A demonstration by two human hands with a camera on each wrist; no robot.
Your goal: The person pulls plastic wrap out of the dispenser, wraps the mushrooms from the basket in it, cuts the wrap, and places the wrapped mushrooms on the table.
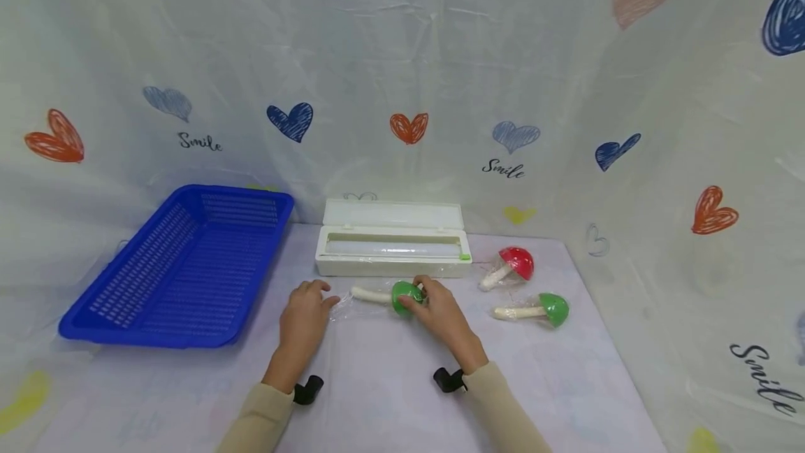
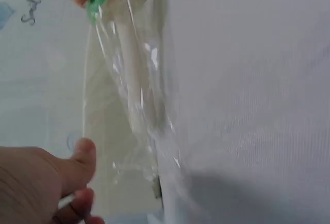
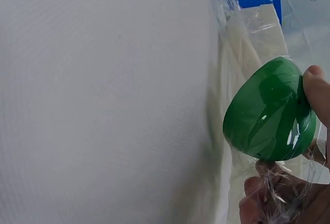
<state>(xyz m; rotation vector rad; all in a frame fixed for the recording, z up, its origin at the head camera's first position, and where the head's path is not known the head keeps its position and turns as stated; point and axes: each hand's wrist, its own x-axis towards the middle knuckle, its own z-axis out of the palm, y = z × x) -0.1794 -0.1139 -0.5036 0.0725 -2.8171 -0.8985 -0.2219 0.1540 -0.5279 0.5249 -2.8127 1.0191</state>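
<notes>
A toy mushroom (image 1: 371, 295) with a green cap and a pale stem lies on its side in front of the white box, with clear plastic film (image 2: 152, 80) around it. My right hand (image 1: 440, 310) grips its cap (image 3: 270, 113) between thumb and fingers. Beyond the stem's tip, loose film trails toward my left hand (image 1: 304, 320). That hand's thumb (image 2: 82, 157) is apart from the fingers, and nothing shows in its grasp. Farther right lie a red-capped mushroom (image 1: 517, 262) and a second green-capped mushroom (image 1: 553, 309), both with shiny film about them.
The white cling film box (image 1: 390, 268) stands at the back with its lid (image 1: 393, 214) raised and a roll (image 1: 393, 249) inside. At the left sits a blue plastic basket (image 1: 189, 278). A white sheet with printed hearts hangs behind the table (image 1: 377, 383).
</notes>
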